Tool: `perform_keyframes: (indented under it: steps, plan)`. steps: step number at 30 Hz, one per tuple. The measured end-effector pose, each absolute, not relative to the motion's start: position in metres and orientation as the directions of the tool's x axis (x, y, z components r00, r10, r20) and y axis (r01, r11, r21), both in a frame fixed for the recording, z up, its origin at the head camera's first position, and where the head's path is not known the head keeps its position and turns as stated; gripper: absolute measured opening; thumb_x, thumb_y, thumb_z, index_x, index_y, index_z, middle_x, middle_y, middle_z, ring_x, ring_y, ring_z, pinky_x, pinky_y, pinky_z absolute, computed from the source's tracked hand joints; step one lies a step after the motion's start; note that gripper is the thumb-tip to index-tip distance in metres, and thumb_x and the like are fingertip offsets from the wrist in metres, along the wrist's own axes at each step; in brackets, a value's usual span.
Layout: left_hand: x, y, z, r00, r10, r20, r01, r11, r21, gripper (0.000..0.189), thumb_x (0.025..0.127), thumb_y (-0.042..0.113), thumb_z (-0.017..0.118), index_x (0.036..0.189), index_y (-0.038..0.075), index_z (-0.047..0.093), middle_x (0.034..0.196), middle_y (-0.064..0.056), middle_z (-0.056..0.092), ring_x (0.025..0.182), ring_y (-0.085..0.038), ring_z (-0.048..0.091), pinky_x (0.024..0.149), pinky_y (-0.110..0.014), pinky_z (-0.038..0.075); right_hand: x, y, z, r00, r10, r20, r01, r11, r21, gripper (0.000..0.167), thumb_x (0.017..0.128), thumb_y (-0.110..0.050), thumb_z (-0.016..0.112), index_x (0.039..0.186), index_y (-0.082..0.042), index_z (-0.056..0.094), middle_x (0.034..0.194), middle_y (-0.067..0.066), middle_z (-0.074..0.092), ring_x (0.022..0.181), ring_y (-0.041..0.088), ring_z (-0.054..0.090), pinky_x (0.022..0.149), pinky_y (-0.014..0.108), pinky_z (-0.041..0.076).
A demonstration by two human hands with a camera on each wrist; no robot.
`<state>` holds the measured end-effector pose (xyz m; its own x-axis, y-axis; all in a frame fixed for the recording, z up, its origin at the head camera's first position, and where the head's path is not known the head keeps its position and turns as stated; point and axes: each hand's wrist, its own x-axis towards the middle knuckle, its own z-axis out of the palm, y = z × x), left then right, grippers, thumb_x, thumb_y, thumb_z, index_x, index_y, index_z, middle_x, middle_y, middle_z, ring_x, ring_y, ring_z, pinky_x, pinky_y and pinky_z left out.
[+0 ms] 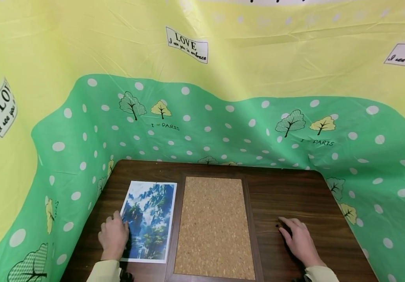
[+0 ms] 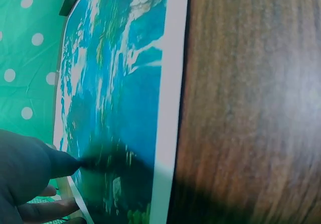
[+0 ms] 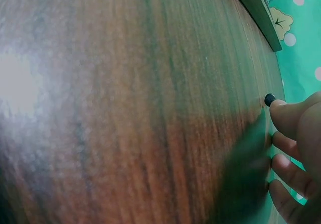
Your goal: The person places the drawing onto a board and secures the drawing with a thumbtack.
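Well, at the middle of the desk (image 1: 287,192) lies a dark wooden frame (image 1: 250,219), its far end near the desk's far edge, and within its rim sits a speckled cork panel (image 1: 213,227) that fills it from side to side. Between the frame and the desk's left edge lies a landscape print (image 1: 153,225) of blue peaks, mist and green trees inside a white border, flat on the wood and short of the far-left corner. The left hand (image 1: 113,237) is at the print's left edge, loosely bent, with the thumb over the paper and the other fingers along the border; whether the thumb presses on it I cannot tell. On the right part of the desk, between the frame and the right edge, the right hand (image 1: 300,239) is relaxed, thumb and forefinger apart. A tiny black object (image 3: 270,100) is right by its thumb tip, too small to identify. Yellow and green fabric (image 1: 220,113) hangs behind the far edge and down both sides
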<state>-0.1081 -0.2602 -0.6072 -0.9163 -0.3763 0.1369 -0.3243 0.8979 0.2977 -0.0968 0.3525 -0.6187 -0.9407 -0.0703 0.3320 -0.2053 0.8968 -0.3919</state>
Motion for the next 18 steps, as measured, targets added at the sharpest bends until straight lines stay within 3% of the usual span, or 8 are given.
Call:
perform_keyframes:
  steps: [6, 12, 18]
  plan:
    - [-0.106, -0.264, -0.602, -0.912, -0.383, 0.145, -0.317, 0.884, 0.344, 0.038, 0.09, 0.006, 0.079, 0.113, -0.013, 0.057, 0.101, -0.037, 0.059, 0.085, -0.054, 0.061, 0.062, -0.064, 0.051, -0.098, 0.353, -0.619, -0.946, -0.069, 0.317, -0.2, 0.893, -0.403, 0.033, 0.088, -0.002, 0.081, 0.12, -0.004, 0.076, 0.105, 0.013, 0.069, 0.097, 0.039, 0.064, 0.079, 0.06, 0.052]
    - [-0.106, -0.269, -0.596, -0.903, -0.423, 0.067, -0.366, 0.844, 0.392, 0.021, 0.092, 0.0, 0.071, 0.105, -0.012, 0.061, 0.097, -0.032, 0.057, 0.084, -0.05, 0.062, 0.06, -0.062, 0.052, -0.099, 0.352, -0.621, -0.946, -0.067, 0.317, -0.201, 0.889, -0.412, 0.028, 0.088, -0.003, 0.082, 0.115, -0.005, 0.078, 0.104, 0.012, 0.069, 0.095, 0.037, 0.064, 0.078, 0.059, 0.053]
    - [-0.107, -0.277, -0.593, -0.908, -0.42, -0.002, -0.382, 0.824, 0.418, 0.018, 0.096, -0.002, 0.063, 0.111, -0.013, 0.065, 0.097, -0.031, 0.058, 0.081, -0.047, 0.063, 0.063, -0.061, 0.053, -0.101, 0.351, -0.623, -0.943, -0.062, 0.326, -0.202, 0.886, -0.417, 0.021, 0.089, -0.004, 0.082, 0.109, -0.006, 0.08, 0.102, 0.011, 0.069, 0.092, 0.035, 0.064, 0.078, 0.058, 0.053]
